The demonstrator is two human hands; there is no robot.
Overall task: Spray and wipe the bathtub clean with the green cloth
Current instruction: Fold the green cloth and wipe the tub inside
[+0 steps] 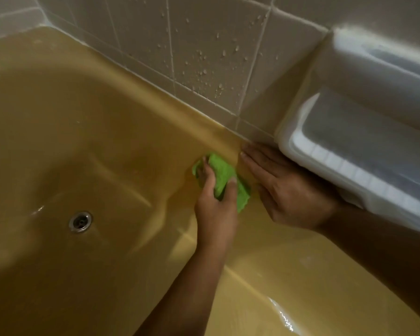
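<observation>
Beige wall tiles point(204, 44), beaded with water droplets point(201, 57), are seen running from 11 o'clock to 2 o'clock above a mustard-yellow bathtub point(83, 117), with a white wall-mounted soap dish point(364, 154) at 3 o'clock and the chrome drain point(80, 221) at 8 o'clock.

The wiping step is judged to be in hand; no spray bottle is in view. The green cloth point(222, 173) is bunched just right of centre and is pressed against the tub's inner side wall, just below the rim. It is gripped by the left hand point(215, 209), whose fingers point(205, 170) are curled over the cloth's left edge while the thumb is clamped on its right side. This arm is extended up from 6 o'clock, wrist fairly straight, back of the hand toward the camera.

The right hand point(284, 187) is laid flat on the rim at 3 o'clock of the cloth, just beneath the soap dish, its fingers straight, released and pointed toward 10 o'clock; nothing is held, and a bracing role is inferred.

Next, a firm stroke along the wall is called for, probably toward 10 o'clock or down toward the drain, with the cloth kept flat to the curved surface.
</observation>
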